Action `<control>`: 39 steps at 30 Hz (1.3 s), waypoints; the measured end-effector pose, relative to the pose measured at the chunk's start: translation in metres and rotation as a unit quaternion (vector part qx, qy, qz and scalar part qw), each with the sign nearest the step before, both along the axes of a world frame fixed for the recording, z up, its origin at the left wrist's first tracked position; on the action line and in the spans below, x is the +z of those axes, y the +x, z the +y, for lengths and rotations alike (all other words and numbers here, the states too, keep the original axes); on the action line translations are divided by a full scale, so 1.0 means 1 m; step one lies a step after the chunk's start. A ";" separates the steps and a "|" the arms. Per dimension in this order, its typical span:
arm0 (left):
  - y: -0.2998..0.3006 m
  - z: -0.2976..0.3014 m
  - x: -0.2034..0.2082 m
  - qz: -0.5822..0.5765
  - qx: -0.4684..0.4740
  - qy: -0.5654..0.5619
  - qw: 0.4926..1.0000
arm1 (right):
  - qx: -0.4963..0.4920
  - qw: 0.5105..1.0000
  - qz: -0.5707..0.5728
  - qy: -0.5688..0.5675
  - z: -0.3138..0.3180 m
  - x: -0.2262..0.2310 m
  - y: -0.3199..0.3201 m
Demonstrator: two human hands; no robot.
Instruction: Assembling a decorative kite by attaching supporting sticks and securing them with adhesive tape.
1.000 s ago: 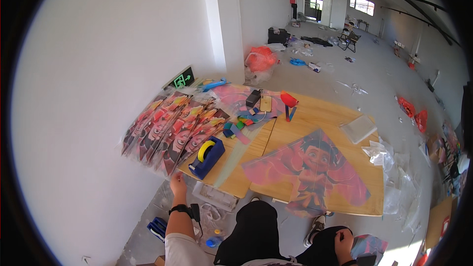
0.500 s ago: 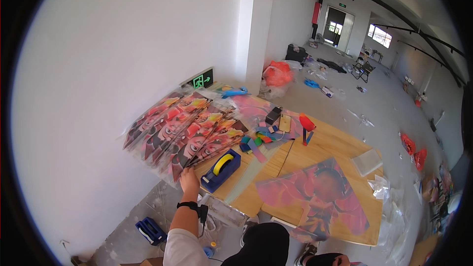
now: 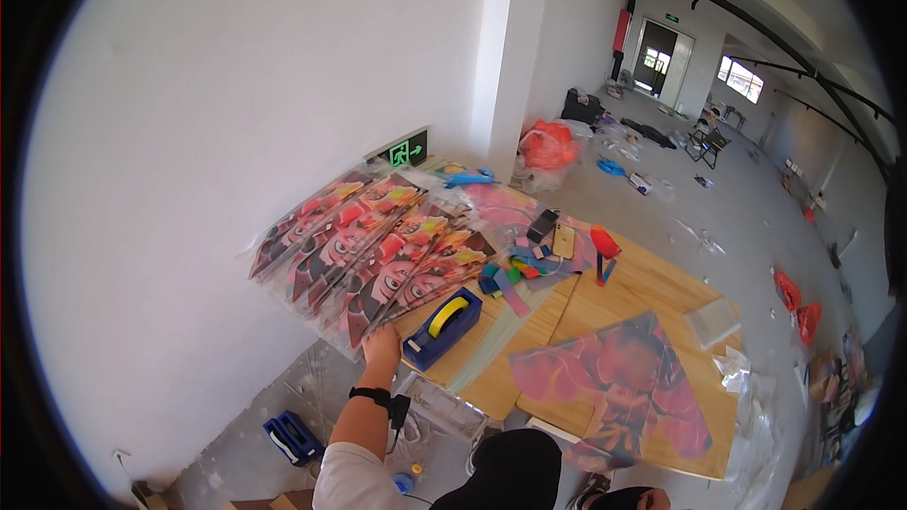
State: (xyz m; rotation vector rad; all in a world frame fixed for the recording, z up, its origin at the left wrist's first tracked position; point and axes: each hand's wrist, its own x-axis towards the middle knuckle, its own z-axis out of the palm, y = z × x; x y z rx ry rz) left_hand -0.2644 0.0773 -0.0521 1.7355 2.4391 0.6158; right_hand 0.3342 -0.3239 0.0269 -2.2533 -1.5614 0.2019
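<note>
My left hand (image 3: 382, 348) is at the near table edge, its fingers closed on the near corner of the clear-bagged printed sheets (image 3: 378, 250). These sheets lie overlapped in a fan, with cartoon faces in red, black and yellow. Just right of that hand stands a blue tape dispenser (image 3: 442, 329) with a yellow core. Farther right, a large triangular printed sheet (image 3: 619, 387) lies flat, partly over the near table edge. At the lower edge a patch of skin, perhaps my right hand (image 3: 653, 500), shows beside black cloth; its fingers cannot be made out.
On the wooden table (image 3: 567, 321) lie colourful ribbon rolls (image 3: 510, 276), a phone (image 3: 563, 242), a black case (image 3: 542, 226) and a clear plastic packet (image 3: 711, 323). A second dispenser (image 3: 293, 438) sits on the floor. The white wall (image 3: 236, 85) borders the left side.
The whole view has shifted, so the table and sheets appear a little farther right and lower. My left hand stays at the same corner of the bagged sheets.
</note>
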 end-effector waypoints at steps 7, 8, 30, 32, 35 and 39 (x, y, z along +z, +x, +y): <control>-0.032 -0.079 0.002 -0.180 -0.085 0.100 0.975 | 0.020 1.000 0.003 -0.011 0.009 0.013 -0.014; -0.029 -0.093 0.012 -0.195 -0.082 0.106 0.972 | 0.019 1.000 0.002 -0.004 0.006 0.013 -0.013; 0.201 -0.281 0.171 -0.365 -0.520 -0.091 0.767 | 0.180 0.861 0.476 0.004 0.024 0.073 -0.074; 0.229 -0.284 0.179 -0.347 -0.566 -0.108 0.740 | 0.180 0.767 0.615 0.036 0.020 0.085 -0.081; 0.260 -0.289 0.178 -0.345 -0.601 -0.147 0.706 | 0.184 0.769 0.607 0.072 0.010 0.085 -0.070; 0.278 -0.296 0.159 -0.351 -0.615 -0.183 0.682 | 0.128 0.785 0.595 0.117 -0.008 0.070 -0.061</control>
